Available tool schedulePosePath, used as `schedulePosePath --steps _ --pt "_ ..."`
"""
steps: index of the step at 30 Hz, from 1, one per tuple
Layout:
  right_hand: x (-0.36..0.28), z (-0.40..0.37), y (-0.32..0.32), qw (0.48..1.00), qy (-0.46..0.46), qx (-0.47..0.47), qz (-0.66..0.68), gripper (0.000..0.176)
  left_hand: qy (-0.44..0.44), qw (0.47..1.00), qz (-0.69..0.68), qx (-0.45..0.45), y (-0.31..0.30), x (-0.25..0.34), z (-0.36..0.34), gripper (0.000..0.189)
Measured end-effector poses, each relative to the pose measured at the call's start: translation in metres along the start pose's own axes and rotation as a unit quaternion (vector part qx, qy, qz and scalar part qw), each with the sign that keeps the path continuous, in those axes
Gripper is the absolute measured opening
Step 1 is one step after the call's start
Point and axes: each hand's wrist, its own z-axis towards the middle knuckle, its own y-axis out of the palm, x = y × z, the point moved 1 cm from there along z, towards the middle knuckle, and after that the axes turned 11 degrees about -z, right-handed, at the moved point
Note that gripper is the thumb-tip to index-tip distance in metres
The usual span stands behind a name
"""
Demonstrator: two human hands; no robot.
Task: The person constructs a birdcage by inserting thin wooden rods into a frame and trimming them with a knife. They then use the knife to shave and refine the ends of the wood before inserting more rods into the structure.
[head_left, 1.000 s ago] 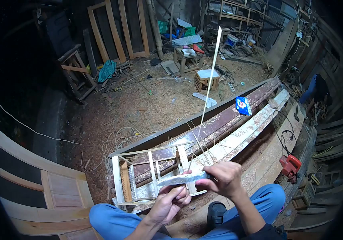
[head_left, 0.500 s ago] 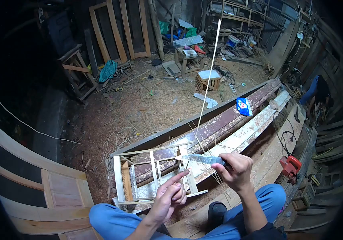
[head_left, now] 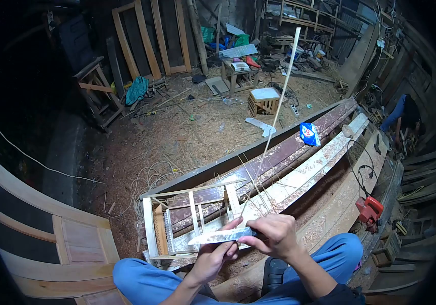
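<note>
My right hand [head_left: 275,235] is closed around the handle of a knife [head_left: 217,237]. Its broad, pale blade points left and lies across the fingers of my left hand [head_left: 213,259]. Those fingers are pinched on the lower end of a long, thin wooden strip [head_left: 282,91], which rises up and to the right; the blade partly hides the grip. Just beyond my hands lies a small wooden frame [head_left: 193,213] with slats and a toothed strip at its left end. More thin strips [head_left: 252,178] lie behind my hands on the boards.
Long boards [head_left: 304,173] covered in shavings run to the back right, with a blue packet [head_left: 309,134] on them. A red power tool [head_left: 369,210] with a cord is at right. Wooden panels [head_left: 80,234] lean at left. Another person [head_left: 403,117] is bent over at far right.
The knife has come down and left, onto my left fingers. My left index finger has curled in from pointing, and the long strip's upper end has swung right.
</note>
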Motion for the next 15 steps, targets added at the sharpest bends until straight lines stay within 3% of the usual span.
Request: schedulePosePath --steps 5,15 --pt "-0.0008 -0.0023 0.0005 1.0 -0.01 0.0 0.024 0.036 -0.043 0.999 -0.032 -0.001 0.0051 0.0013 -0.0027 0.056" --pt "0.0047 -0.004 0.004 0.997 -0.03 0.012 0.069 0.036 -0.001 0.999 0.03 -0.012 -0.0033 -0.0037 -0.0032 0.052"
